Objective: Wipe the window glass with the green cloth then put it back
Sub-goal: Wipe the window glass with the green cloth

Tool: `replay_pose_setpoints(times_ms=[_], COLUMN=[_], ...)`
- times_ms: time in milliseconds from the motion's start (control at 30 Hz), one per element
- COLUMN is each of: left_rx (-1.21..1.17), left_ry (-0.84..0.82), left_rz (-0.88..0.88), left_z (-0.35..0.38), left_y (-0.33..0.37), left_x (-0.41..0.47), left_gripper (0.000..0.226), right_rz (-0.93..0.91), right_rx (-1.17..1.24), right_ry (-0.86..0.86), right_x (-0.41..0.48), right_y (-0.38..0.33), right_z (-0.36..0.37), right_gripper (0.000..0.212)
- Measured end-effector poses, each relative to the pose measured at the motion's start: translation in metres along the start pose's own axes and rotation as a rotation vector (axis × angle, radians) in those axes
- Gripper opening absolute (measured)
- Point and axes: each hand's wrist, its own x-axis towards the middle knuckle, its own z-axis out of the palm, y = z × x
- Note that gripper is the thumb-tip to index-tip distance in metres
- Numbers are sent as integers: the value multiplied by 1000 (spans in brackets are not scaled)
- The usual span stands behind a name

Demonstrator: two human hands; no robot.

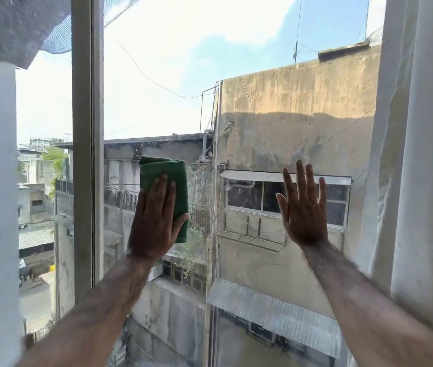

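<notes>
Pressing one green cloth (167,192), two hands

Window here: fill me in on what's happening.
A person is wiping the window glass. The left hand presses a folded green cloth flat against the pane, just right of the vertical frame bar. The right hand is open with its fingers spread and holds nothing. A white curtain hangs at the right.

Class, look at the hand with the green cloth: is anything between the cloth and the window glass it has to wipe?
Nothing visible. The left hand presses the folded cloth flat against the glass, beside the frame. The right hand is spread open further right, apart from the cloth.
</notes>
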Motion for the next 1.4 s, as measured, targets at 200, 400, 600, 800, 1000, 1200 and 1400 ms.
replay_pose_setpoints(times_ms=[200,400,600,800,1000,1200,1400], left_rx=[-36,-152,-65,22,-165,-107,1], left_ry=[104,218,112,59,243,231,31], left_rz=[-63,-331,82,-75,-455,74,203], left_z=[7,-4,39,29,-8,20,33], left_y=[1,71,122,60,79,160,113], left_x=[33,124,20,3,148,122,10], left_gripper=[77,70,71,69,67,67,69], right_rz=[-5,-20,-19,0,2,-13,5], right_rx=[36,45,46,71,67,88,116], right_ry=[41,77,75,60,52,76,71], right_x=[-3,-3,-3,-5,-5,-4,-4], right_y=[3,6,8,5,4,9,5], right_z=[5,12,11,9,10,9,7], right_gripper=[59,58,58,58,59,55,55])
